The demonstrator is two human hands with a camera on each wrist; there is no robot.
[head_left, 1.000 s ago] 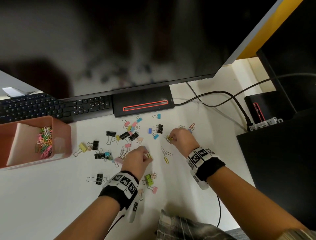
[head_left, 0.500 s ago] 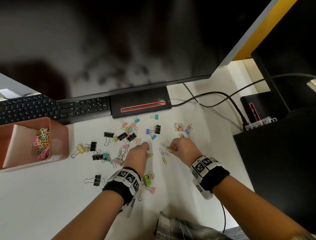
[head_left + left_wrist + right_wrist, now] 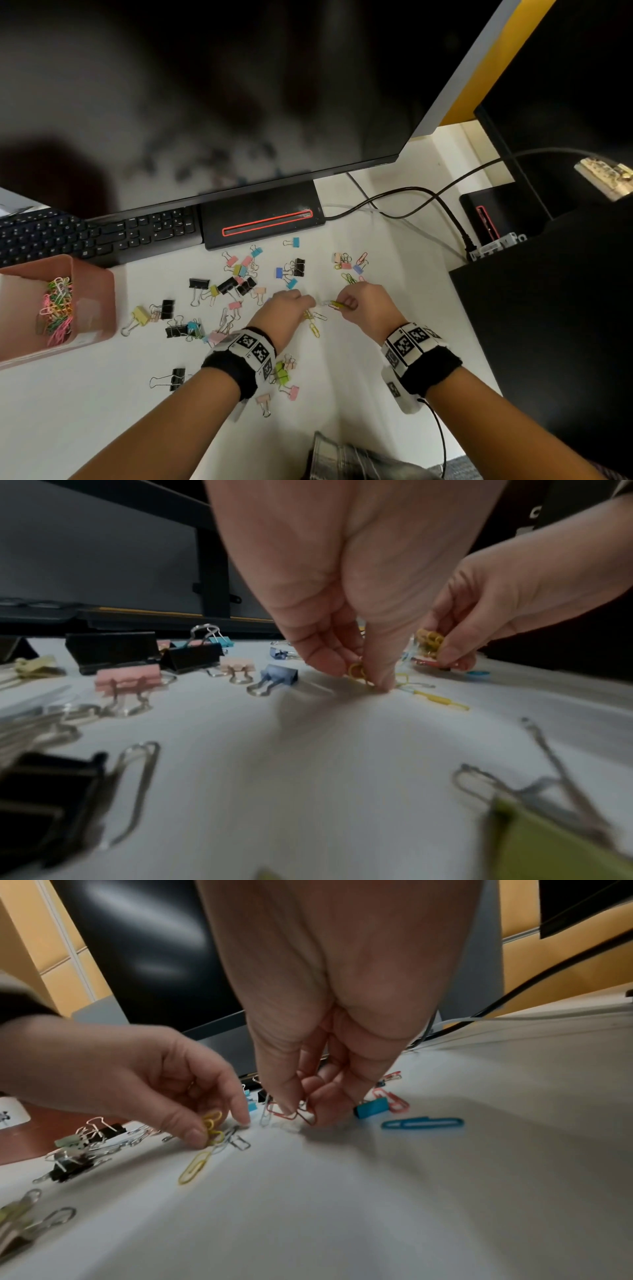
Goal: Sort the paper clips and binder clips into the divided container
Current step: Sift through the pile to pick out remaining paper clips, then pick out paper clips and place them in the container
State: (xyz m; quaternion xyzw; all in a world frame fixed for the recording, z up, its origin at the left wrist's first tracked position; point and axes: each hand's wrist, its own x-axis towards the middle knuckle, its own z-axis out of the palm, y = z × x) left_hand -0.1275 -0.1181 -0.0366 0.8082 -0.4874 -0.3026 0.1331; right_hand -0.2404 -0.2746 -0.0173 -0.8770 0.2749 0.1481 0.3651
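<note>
Paper clips of coloured wire are the things in hand: both hands are gathering them off the white desk [image 3: 102, 411] before a trip to the container. The left hand [image 3: 284, 310] pinches a small bunch of yellow wire paper clips [image 3: 212, 1127] between thumb and fingertips, its grip narrow and low at the desk. The right hand [image 3: 364, 303], just beside it at 3 o'clock, has its grip closed on a bundle of red and clear paper clips [image 3: 291, 1111]. A loose yellow paper clip [image 3: 314, 330] lies at 6 o'clock of the left fingertips, and a blue plastic-coated paper clip [image 3: 421, 1123] lies at 3 o'clock of the right hand.

Around them, black and pastel metal binder clips [image 3: 239, 284] lie scattered, mostly toward 9 and 12 o'clock. The pink divided container [image 3: 96, 308] sits well apart at 9 o'clock, one compartment already holding a heap of coloured paper clips [image 3: 56, 308].

Judged from this, the paper-clip gathering is well along while the binder clips look untouched. The next move calls for picking up the last loose clips without dropping those held, then carrying the handfuls across to the paper-clip compartment.
</note>
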